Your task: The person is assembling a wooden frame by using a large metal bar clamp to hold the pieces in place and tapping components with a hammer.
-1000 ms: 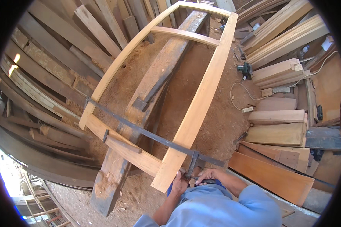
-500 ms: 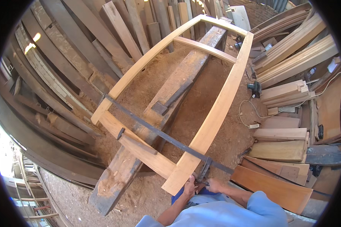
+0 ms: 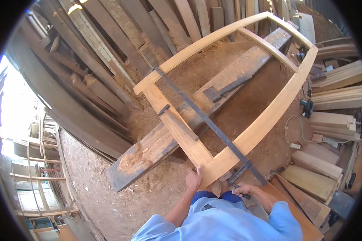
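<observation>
Now one wooden frame (image 3: 281,105) (two rails, three crosspieces) lies just ahead of the fingers, one bar clamp (image 3: 208,120) across it. Left hand (image 3: 193,180) has shifted from beside the clamp's handle to the near corner, fingers loosely extended, apparently touching; right hand (image 3: 243,190) seems to manage the clamp alone, fingers wrapped round its handle. Ahead of left fingers: one hammer (image 3: 181,125) on a crosspiece; farther, one dark hammer-like tool (image 3: 212,94) on one beam (image 3: 149,156) beneath.

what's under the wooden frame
A worn beam and dusty ground show beneath the wooden frame; where the frame crosses over the beam, the beam's top is covered from view.
</observation>
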Action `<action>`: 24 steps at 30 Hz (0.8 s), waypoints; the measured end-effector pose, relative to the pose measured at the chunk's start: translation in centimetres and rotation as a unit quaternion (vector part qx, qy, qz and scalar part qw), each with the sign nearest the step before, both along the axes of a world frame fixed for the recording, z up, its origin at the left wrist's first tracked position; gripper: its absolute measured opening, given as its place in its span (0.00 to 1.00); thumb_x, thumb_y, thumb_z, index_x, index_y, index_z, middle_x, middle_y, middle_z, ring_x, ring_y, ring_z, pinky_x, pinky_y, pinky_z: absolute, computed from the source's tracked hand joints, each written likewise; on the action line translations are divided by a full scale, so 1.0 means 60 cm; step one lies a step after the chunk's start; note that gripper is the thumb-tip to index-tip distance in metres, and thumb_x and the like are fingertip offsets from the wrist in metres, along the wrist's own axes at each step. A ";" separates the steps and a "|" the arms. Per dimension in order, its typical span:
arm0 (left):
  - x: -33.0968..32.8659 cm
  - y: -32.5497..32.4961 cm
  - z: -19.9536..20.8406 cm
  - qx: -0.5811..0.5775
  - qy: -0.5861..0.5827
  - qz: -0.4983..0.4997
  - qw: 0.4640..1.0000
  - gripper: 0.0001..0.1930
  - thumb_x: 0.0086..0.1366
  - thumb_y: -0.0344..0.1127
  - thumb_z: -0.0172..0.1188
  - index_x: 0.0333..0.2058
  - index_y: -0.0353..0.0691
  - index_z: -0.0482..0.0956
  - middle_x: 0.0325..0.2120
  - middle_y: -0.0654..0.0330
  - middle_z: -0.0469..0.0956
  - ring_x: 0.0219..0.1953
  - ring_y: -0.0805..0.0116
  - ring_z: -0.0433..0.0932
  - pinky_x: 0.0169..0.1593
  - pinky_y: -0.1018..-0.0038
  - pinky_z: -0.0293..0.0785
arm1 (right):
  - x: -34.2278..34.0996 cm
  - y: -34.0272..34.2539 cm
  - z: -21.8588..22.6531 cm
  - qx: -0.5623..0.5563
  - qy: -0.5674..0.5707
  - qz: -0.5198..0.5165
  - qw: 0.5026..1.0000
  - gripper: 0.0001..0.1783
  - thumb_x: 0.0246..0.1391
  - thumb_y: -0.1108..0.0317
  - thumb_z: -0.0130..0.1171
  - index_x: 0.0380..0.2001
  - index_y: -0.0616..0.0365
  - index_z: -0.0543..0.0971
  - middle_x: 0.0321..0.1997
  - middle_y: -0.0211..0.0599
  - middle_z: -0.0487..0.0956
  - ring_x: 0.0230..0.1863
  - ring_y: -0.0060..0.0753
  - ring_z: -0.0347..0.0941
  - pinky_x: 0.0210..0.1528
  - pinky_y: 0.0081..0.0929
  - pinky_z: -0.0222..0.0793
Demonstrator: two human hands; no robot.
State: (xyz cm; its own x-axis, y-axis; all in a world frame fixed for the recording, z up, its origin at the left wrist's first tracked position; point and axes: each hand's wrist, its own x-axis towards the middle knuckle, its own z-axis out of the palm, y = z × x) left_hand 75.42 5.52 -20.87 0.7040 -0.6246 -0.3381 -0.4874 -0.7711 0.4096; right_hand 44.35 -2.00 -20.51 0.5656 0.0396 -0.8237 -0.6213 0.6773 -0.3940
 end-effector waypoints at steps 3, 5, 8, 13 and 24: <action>-0.015 -0.032 0.017 0.029 0.080 0.017 0.996 0.31 0.72 0.60 0.41 0.44 0.34 0.78 0.35 0.32 0.80 0.41 0.29 0.78 0.47 0.43 0.73 | -0.001 0.001 0.017 -0.111 0.031 0.045 0.992 0.10 0.55 0.63 0.64 0.23 0.52 0.77 0.19 0.22 0.73 0.19 0.18 0.68 0.21 0.24 0.65; -0.017 -0.039 0.022 0.045 0.093 -0.022 0.994 0.30 0.72 0.60 0.42 0.43 0.34 0.78 0.35 0.32 0.80 0.41 0.30 0.78 0.47 0.43 0.73 | -0.009 0.017 0.003 -0.261 0.097 0.093 0.956 0.12 0.51 0.59 0.65 0.25 0.57 0.80 0.22 0.33 0.79 0.23 0.29 0.74 0.27 0.31 0.71; -0.019 -0.036 0.027 0.019 0.075 -0.021 0.997 0.30 0.71 0.60 0.43 0.43 0.34 0.78 0.35 0.33 0.80 0.41 0.31 0.79 0.46 0.43 0.73 | 0.004 0.050 0.006 -0.454 0.196 0.164 0.853 0.16 0.48 0.55 0.66 0.29 0.58 0.82 0.26 0.41 0.82 0.27 0.38 0.78 0.33 0.38 0.73; 0.034 -0.048 0.026 -0.002 0.148 -0.113 0.982 0.32 0.72 0.60 0.43 0.46 0.31 0.76 0.41 0.30 0.78 0.46 0.32 0.77 0.51 0.45 0.71 | 0.005 0.027 0.002 -0.365 0.101 0.144 0.914 0.15 0.48 0.56 0.68 0.31 0.56 0.83 0.26 0.38 0.82 0.27 0.33 0.77 0.33 0.35 0.75; 0.020 -0.063 -0.027 0.028 0.159 -0.080 0.984 0.34 0.74 0.58 0.31 0.50 0.26 0.69 0.42 0.26 0.76 0.47 0.26 0.75 0.52 0.42 0.70 | -0.014 0.007 -0.025 -0.021 0.039 -0.025 0.999 0.10 0.52 0.65 0.63 0.30 0.62 0.80 0.20 0.29 0.76 0.19 0.22 0.71 0.20 0.24 0.65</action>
